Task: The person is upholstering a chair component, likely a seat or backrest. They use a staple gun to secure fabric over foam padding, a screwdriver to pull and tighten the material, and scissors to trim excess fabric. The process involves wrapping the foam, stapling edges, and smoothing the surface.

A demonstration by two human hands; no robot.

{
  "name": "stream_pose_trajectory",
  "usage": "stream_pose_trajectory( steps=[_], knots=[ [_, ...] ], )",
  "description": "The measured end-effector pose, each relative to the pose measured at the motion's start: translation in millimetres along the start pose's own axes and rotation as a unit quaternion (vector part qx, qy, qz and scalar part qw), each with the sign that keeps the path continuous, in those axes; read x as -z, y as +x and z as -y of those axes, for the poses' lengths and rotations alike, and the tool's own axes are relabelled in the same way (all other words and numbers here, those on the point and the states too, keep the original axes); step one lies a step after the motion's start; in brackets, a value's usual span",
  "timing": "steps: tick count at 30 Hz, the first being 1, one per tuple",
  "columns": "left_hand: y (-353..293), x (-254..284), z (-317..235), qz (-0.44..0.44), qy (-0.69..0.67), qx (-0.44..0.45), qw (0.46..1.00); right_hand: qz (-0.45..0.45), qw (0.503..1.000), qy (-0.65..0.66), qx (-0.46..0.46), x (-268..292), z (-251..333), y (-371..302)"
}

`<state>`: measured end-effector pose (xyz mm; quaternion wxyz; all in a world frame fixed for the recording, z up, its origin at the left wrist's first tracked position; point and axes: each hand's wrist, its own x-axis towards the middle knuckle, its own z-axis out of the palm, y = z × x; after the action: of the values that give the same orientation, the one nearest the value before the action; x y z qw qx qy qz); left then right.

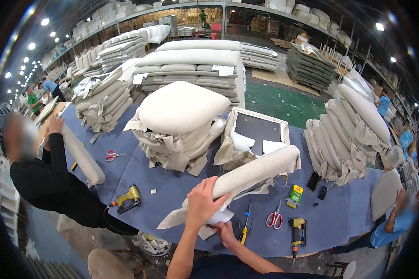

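Observation:
A long beige upholstered cushion (256,172) is tilted up on its edge over the blue-covered table (163,188). My left hand (201,200) grips its near end, fingers over the top and thumb on the side. Below, my right hand (226,234) is closed at the cushion's lower edge, pinching a loose fabric flap (206,231). Beside that hand a white sheet (221,216) shows under the cushion. To the right lie a yellow-handled screwdriver (243,232), red-handled scissors (274,218), a green-yellow box (294,195) and a yellow staple gun (297,230).
Stacks of beige cushions (181,109) and fabric-covered pads (330,139) stand along the far side. On the left, a co-worker (56,172) in black holds another cushion (81,156), near a second staple gun (129,199). A scrap bucket (153,244) sits below the near edge.

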<state>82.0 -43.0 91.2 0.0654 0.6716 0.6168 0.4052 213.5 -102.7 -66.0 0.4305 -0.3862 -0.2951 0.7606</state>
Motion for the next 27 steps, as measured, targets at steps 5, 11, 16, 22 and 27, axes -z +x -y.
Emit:
stream_pose_trajectory(
  steps=[5, 11, 16, 22, 27],
  knots=[
    [0.3, -0.1, 11.3, 0.002, -0.001, -0.043, 0.999, -0.07, 0.989, 0.052, 0.119, -40.9, -15.9, -4.4],
    [6.7, -13.6, 12.9, -0.049, 0.016, -0.095, 0.994, -0.068, 0.962, 0.263, -0.042, -46.6, -18.0, 3.2],
    [9.1, -17.0, 10.4, -0.057, 0.019, -0.126, 0.99, 0.123, 0.947, 0.297, -0.002, -29.9, -13.4, 8.9],
    [12.8, -16.5, 14.3, -0.042, 0.028, -0.113, 0.992, 0.074, 0.992, 0.091, -0.044, -40.9, 13.3, 16.3],
    [13.3, -12.6, 12.3, -0.017, 0.018, -0.097, 0.995, 0.071, 0.997, 0.006, 0.033, -30.8, 21.3, 12.4]
  ],
)
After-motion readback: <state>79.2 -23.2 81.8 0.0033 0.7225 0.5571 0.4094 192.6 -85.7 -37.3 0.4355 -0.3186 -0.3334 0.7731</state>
